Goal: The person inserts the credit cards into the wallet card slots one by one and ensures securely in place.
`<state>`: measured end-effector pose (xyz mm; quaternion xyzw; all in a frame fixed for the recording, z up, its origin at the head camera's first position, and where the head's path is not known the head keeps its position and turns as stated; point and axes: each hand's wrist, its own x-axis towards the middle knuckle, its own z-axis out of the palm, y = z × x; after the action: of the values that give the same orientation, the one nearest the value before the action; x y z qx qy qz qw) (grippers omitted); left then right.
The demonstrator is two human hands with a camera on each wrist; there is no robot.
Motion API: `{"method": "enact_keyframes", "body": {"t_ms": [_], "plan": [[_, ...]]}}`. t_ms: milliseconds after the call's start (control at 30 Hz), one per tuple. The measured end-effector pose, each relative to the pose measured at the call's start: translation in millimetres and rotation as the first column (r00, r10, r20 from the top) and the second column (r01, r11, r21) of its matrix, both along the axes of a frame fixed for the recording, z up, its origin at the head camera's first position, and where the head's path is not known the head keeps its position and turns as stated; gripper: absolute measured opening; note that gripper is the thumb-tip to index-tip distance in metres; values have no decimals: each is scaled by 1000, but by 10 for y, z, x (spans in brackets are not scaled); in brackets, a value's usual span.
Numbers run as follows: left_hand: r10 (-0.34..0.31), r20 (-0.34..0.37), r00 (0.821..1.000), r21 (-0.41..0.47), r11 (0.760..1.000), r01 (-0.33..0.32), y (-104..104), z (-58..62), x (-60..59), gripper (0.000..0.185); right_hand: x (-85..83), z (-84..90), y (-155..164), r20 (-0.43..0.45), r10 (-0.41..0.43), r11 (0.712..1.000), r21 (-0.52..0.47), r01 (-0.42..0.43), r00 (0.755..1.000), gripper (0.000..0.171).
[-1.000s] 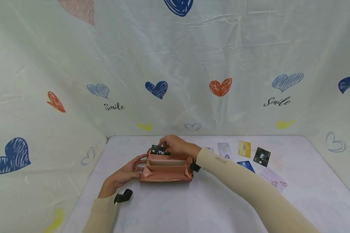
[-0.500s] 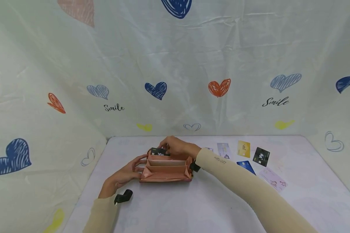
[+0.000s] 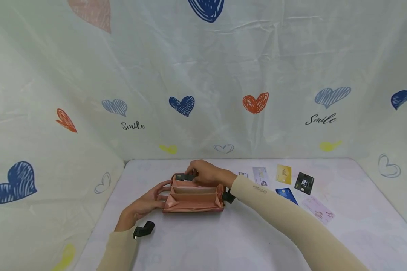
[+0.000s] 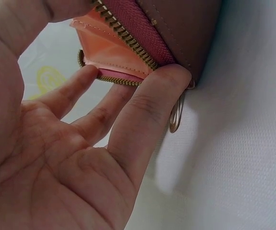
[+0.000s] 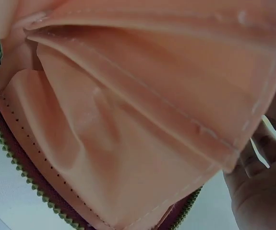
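Note:
An open peach-pink zip wallet (image 3: 195, 207) lies on the table, its accordion compartments spread. My left hand (image 3: 146, 202) grips the wallet's left side; in the left wrist view its fingers (image 4: 145, 115) hold the brass zipper edge. At the back panel, my right hand (image 3: 205, 172) pinches a black VIP card (image 3: 182, 177), which is partly sunk in a slot there. Only the card's upper strip shows, and the right fingertips partly cover it. The right wrist view shows the pink dividers (image 5: 142, 91) and part of the left hand, while the card is out of sight.
To the right lie a gold card (image 3: 283, 174), another black VIP card (image 3: 304, 183), a blue card (image 3: 286, 195), a pink card (image 3: 318, 209) and a pale card (image 3: 260, 175). One more card (image 3: 243, 174) shows partly behind the right sleeve. A heart-printed curtain (image 3: 220, 75) hangs behind the table.
The black VIP card has slid down deeper into the back slot, hiding most of its lettering. My right hand has lowered slightly with it; the left hand stays on the wallet.

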<state>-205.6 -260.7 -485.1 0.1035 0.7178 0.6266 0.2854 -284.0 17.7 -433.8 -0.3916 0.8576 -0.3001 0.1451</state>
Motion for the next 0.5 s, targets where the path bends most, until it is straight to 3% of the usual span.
{"method": "enact_keyframes", "body": {"t_ms": [267, 500], "plan": [[-13, 9, 1000, 19, 1000, 13, 0, -11, -9, 101, 40, -14, -5, -23, 112, 992, 55, -111, 993, 35], [-12, 9, 1000, 22, 1000, 12, 4, -21, -20, 100, 56, -6, -2, 7, 91, 994, 66, -91, 996, 35]]}}
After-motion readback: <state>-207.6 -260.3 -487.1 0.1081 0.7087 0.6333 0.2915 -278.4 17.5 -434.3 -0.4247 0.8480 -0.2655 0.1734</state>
